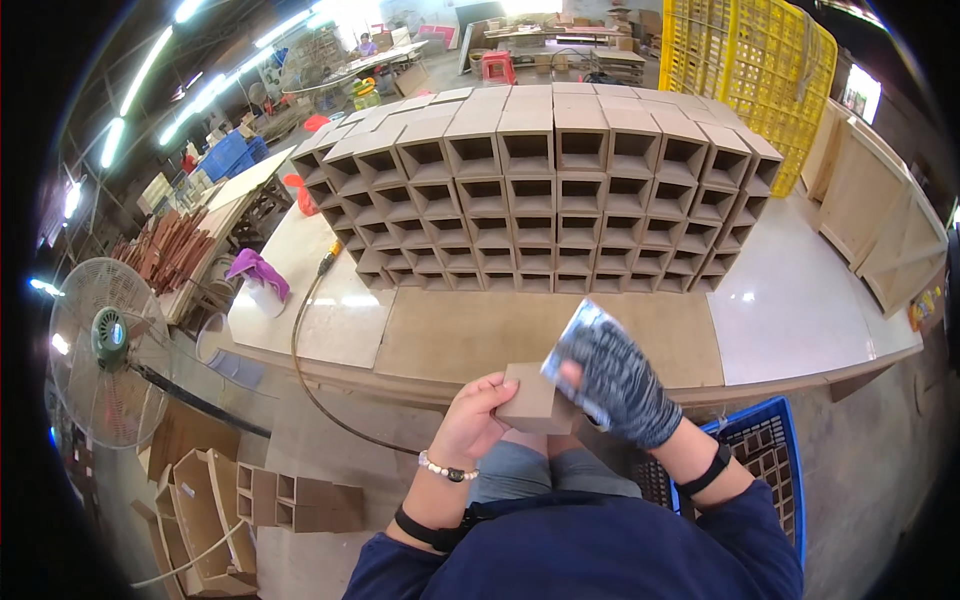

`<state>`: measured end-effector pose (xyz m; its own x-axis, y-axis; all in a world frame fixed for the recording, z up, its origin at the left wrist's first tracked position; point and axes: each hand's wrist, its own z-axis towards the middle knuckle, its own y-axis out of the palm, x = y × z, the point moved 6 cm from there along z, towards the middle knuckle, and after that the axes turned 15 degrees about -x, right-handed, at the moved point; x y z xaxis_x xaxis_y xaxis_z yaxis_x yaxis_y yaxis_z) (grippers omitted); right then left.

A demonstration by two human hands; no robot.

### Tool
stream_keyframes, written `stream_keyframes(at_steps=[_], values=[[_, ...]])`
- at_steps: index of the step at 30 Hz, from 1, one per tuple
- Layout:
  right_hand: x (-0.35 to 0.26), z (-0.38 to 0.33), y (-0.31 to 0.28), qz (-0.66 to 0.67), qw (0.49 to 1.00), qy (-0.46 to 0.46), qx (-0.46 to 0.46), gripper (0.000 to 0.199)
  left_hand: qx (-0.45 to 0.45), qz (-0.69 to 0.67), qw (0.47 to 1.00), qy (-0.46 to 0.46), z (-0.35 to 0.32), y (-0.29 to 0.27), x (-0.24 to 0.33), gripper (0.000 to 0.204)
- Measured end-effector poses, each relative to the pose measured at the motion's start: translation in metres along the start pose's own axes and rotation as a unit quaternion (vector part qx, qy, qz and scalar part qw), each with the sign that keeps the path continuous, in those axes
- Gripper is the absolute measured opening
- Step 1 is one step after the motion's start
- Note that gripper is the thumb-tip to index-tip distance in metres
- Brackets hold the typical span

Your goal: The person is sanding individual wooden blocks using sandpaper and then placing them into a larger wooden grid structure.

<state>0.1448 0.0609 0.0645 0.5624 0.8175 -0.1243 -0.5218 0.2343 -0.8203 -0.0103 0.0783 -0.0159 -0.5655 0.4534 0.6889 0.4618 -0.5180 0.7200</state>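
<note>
My bare left hand (472, 418) grips a small brown box (530, 400) by its left side, just in front of the table edge. The thumb lies on top of the box. My right hand (620, 375), in a grey knitted glove, is closed around a thin flat white-and-blue piece (573, 335) whose exact kind I cannot make out. That piece is against or just above the right edge of the box. Beyond my hands, a large stack of open-ended brown boxes (530, 190) stands on the table in several rows.
The table (460, 345) spans the middle. A hose (296, 330) hangs over its left front edge. A blue crate (800, 480) sits low at right, a fan (110, 330) at left, and more brown boxes (330, 505) lower left. A yellow crate (745, 80) rises behind the table.
</note>
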Motion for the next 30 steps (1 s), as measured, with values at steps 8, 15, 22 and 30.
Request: stream_keyframes(at_steps=[8,15,22,30], values=[[0.061,-0.010,0.052,-0.148,0.967,0.134,-0.161,0.044,-0.029,0.056,0.998,0.020,0.000,0.022,0.000,0.028],[0.071,-0.030,0.057,0.019,0.987,0.156,-0.032,0.064,0.052,0.649,0.749,0.123,-0.032,0.048,0.053,0.014],[0.080,-0.056,0.083,0.021,0.987,0.153,-0.051,0.054,0.187,0.841,0.492,0.125,-0.099,0.028,0.078,0.013],[0.062,-0.050,0.101,-0.015,0.989,0.107,-0.097,0.041,0.485,0.827,0.272,-0.078,-0.269,0.009,0.131,0.015]])
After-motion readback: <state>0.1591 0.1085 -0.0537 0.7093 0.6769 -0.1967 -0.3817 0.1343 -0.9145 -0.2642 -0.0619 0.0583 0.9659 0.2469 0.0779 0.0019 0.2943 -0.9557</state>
